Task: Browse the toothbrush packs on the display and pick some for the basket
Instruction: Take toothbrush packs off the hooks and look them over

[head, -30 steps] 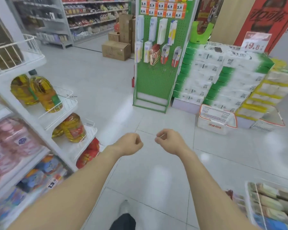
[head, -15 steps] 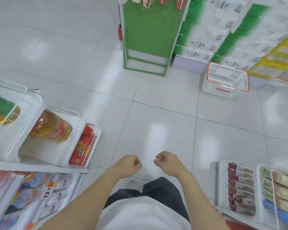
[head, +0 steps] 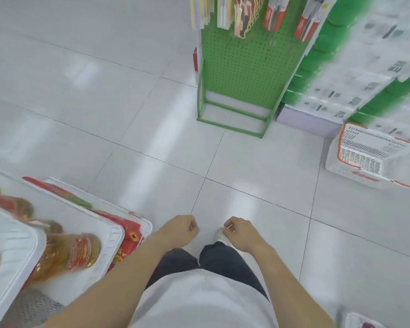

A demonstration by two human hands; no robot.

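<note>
Curling fingers on nothing, both hands hang before green display, basket beside.

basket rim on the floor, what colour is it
Orange-red, round a white basket; the head view shows it.

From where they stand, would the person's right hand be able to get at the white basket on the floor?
Probably not yet. The right hand is curled and held near the waist, while the basket sits on the floor off to the right, a stretch of bare tiles away. Nothing blocks the path; a step and a bend should do it.
</note>
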